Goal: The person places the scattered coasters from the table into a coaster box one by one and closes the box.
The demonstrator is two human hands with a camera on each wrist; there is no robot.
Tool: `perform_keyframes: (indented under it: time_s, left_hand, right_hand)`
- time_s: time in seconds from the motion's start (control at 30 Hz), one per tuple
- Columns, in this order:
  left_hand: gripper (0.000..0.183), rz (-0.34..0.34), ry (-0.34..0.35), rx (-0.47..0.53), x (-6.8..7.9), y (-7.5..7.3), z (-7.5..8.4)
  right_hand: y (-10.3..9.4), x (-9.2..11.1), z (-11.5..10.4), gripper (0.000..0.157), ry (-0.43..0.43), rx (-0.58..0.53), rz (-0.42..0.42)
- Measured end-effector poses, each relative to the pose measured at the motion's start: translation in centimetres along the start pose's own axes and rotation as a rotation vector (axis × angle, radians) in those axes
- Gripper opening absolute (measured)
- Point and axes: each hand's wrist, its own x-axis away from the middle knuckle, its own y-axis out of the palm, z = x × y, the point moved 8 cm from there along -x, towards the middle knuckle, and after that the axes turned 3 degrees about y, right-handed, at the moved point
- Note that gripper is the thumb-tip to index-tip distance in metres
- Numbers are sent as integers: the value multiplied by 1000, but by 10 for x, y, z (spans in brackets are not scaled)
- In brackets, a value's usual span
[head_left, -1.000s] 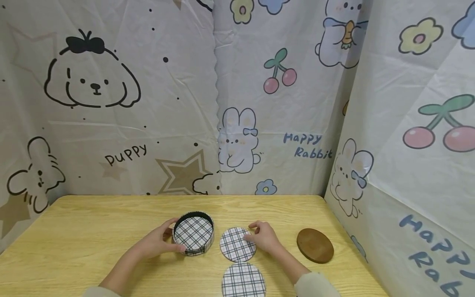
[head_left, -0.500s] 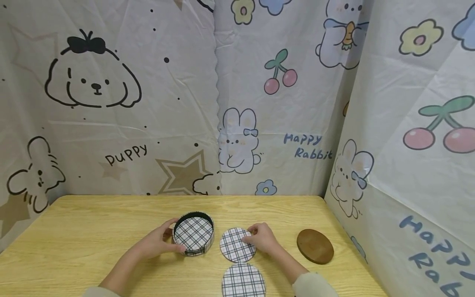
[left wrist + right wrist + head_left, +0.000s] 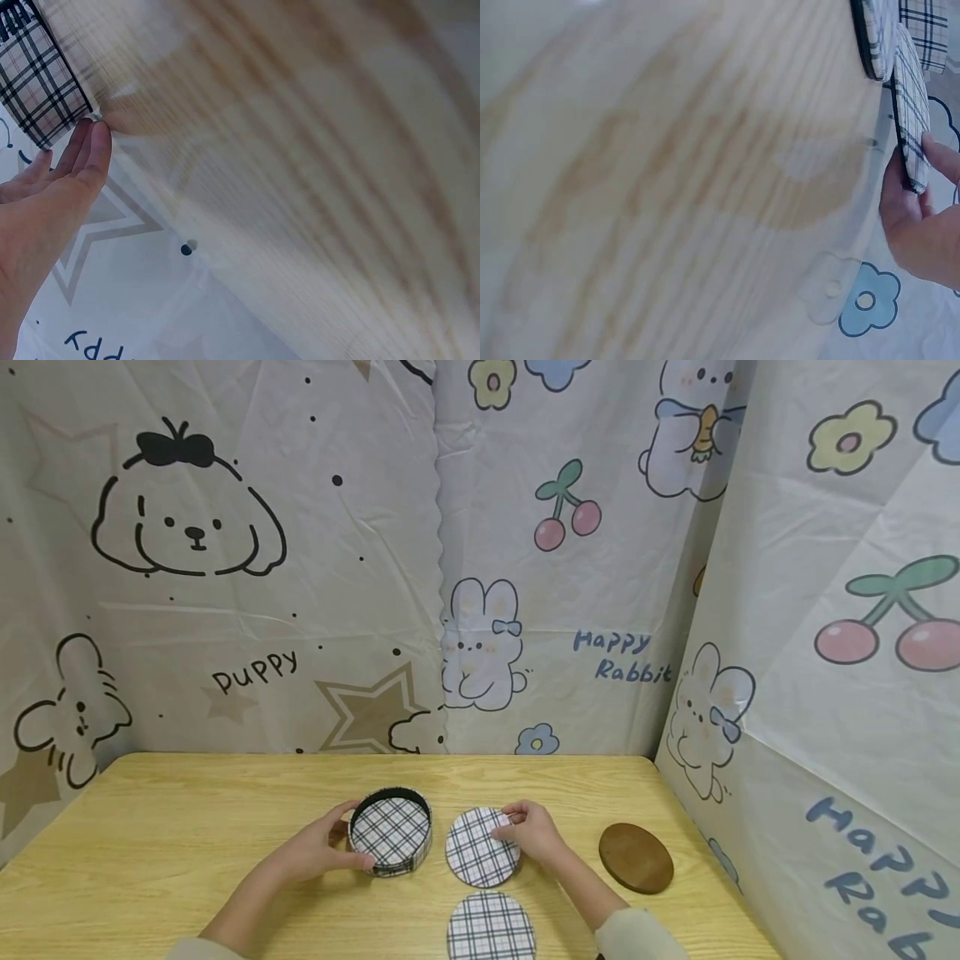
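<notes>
In the head view my left hand point(image 3: 318, 852) grips a round plaid holder point(image 3: 422, 850) with a black inner rim, thumb at the near side and fingers at the far left. A plaid disc point(image 3: 390, 831) lies inside it. To the right, my right hand point(image 3: 536, 833) pinches the edge of a round plaid coaster point(image 3: 474, 853). The right wrist view shows the thumb on the patterned face of this coaster point(image 3: 911, 105) and fingers behind its dark underside. A second plaid coaster point(image 3: 491, 928) lies nearer, cut off by the frame's bottom edge.
A brown round disc point(image 3: 636, 858) lies on the wooden table point(image 3: 187, 810), right of my right forearm. Patterned cloth point(image 3: 360, 568) hangs behind the table and along its right side.
The coaster in my right hand has tilted and shifted slightly away, opening a small gap from the nearer coaster. My left hand and the holder have stayed in place.
</notes>
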Motion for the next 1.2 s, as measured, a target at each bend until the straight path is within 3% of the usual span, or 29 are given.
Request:
perform_keyframes:
  time_s: [0.4,0.67,1.2]
  left_hand:
    - [99,6,3,-4,1,-1,1]
    - [98,4,4,-3,1,-2,1]
    - [99,5,-4,-5,1,-1,-1]
  right_hand:
    - [-8,0,-6,46,-54,-113,9]
    - [-9,-2,-10,45,-43,-266,-13]
    - [2,-4,-24,46,-45,-322,-31]
